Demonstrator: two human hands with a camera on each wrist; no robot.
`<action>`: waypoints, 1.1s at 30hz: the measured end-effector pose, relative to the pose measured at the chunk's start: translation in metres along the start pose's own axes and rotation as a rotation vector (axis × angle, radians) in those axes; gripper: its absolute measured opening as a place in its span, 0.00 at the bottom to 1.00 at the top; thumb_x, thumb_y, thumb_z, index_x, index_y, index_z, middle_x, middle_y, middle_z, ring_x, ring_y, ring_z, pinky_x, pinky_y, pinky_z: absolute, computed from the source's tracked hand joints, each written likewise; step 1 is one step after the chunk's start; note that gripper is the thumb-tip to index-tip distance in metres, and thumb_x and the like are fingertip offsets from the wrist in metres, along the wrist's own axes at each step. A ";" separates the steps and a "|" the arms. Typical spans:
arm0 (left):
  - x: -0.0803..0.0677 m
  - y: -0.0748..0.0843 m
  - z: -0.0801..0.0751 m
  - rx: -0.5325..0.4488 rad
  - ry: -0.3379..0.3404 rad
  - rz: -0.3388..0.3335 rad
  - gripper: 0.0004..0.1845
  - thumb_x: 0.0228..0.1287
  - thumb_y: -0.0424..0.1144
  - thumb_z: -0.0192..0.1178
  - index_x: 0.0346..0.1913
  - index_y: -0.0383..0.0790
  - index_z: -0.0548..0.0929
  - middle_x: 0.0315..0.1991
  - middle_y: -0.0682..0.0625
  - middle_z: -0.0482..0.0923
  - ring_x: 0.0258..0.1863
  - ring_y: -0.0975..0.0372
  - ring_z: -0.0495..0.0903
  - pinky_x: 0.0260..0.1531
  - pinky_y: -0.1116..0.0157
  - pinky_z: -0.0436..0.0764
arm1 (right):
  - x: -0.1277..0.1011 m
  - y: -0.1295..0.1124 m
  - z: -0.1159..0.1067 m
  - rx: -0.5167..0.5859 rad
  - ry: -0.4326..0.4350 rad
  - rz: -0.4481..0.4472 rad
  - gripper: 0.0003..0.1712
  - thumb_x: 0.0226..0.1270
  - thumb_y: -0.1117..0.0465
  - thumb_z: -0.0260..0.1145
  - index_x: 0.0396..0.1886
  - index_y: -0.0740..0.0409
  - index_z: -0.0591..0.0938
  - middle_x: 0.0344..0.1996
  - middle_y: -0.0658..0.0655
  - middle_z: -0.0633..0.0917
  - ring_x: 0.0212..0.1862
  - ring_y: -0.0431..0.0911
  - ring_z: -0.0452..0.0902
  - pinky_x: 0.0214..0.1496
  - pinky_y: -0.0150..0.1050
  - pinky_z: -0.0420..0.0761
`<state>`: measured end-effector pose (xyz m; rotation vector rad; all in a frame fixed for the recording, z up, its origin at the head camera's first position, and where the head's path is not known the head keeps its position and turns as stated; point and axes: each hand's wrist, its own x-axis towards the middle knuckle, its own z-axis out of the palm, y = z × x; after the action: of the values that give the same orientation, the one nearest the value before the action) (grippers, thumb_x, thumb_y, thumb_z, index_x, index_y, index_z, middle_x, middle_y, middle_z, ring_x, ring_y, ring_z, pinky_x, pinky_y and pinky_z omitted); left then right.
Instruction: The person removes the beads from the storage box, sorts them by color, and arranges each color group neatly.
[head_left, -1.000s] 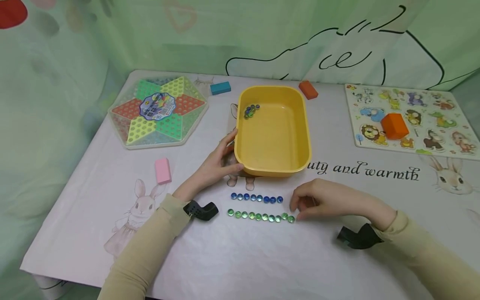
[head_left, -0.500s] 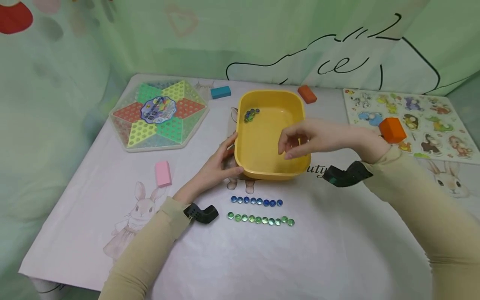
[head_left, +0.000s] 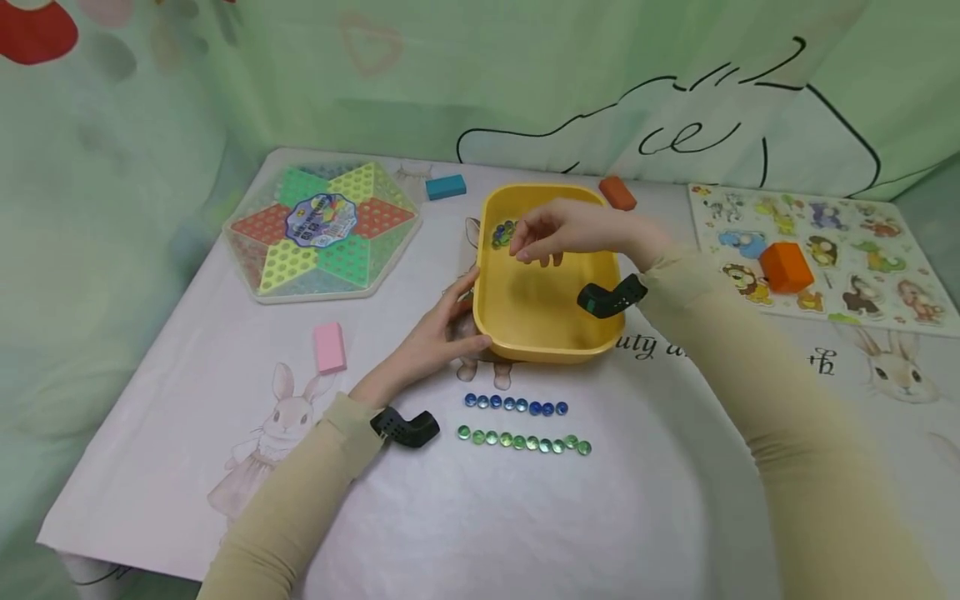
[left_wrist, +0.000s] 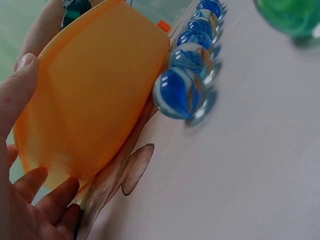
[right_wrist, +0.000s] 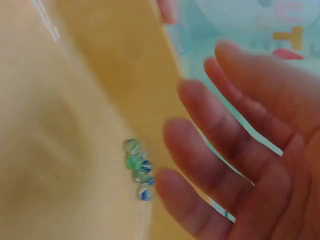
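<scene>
Both our hands work at the yellow plastic tub (head_left: 550, 333): our left hand (head_left: 435, 337) steadies its near left corner, thumb up against the wall and fingers spread loosely at the base, while our right hand (head_left: 558, 233) hangs over the tub's far left part with fingers apart and slack, nothing visibly between them in the wrist view (right_wrist: 235, 165). Going by size, the white rabbit-print tablecloth (head_left: 675, 500) carries everything; off beyond our left hand lies the hexagonal Chinese-checkers board (head_left: 322, 229), and out past our right forearm the wooden animal puzzle board (head_left: 862, 242) with an orange block (head_left: 785, 267) on it. Smaller blocks sit about: a pink one (head_left: 328, 347) to the left of our left hand, a teal one (head_left: 446, 186) and another orange one (head_left: 617, 192) beyond the tub. Just under our right fingertips a small cluster of green and blue glass marbles (head_left: 502, 232) rests in the tub's far left corner. Near our left wrist, on the cloth, run two rows: eight blue marbles (head_left: 516, 405) closer to the tub, and ten green marbles (head_left: 523, 441) just beside them toward us. We judge the sorting well along: both rows are long, and only that small cluster is left in the tub to be picked out and lined up.
</scene>
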<state>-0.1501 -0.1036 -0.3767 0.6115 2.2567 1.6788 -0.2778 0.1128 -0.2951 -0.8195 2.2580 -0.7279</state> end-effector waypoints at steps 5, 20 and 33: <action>0.007 -0.022 0.002 0.004 0.004 0.031 0.46 0.60 0.34 0.60 0.74 0.49 0.41 0.74 0.45 0.44 0.69 0.52 0.57 0.69 0.52 0.49 | 0.019 0.010 0.006 -0.057 0.117 0.031 0.13 0.66 0.57 0.59 0.43 0.60 0.80 0.33 0.62 0.80 0.33 0.52 0.75 0.36 0.40 0.78; 0.011 -0.033 0.003 0.007 0.007 0.075 0.46 0.59 0.40 0.62 0.73 0.56 0.44 0.74 0.53 0.44 0.68 0.58 0.59 0.69 0.54 0.49 | 0.048 0.020 0.019 -0.239 0.174 0.155 0.17 0.65 0.60 0.59 0.52 0.59 0.77 0.40 0.61 0.81 0.35 0.49 0.74 0.37 0.37 0.74; 0.010 -0.038 0.000 0.022 0.023 0.068 0.47 0.59 0.42 0.63 0.73 0.56 0.43 0.74 0.51 0.45 0.68 0.59 0.59 0.69 0.54 0.50 | 0.057 0.011 0.022 -0.311 0.177 0.198 0.17 0.65 0.59 0.60 0.53 0.57 0.76 0.45 0.60 0.79 0.42 0.51 0.71 0.45 0.41 0.73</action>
<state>-0.1651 -0.1078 -0.4123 0.6852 2.2977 1.7026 -0.3013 0.0740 -0.3374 -0.6780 2.6097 -0.3740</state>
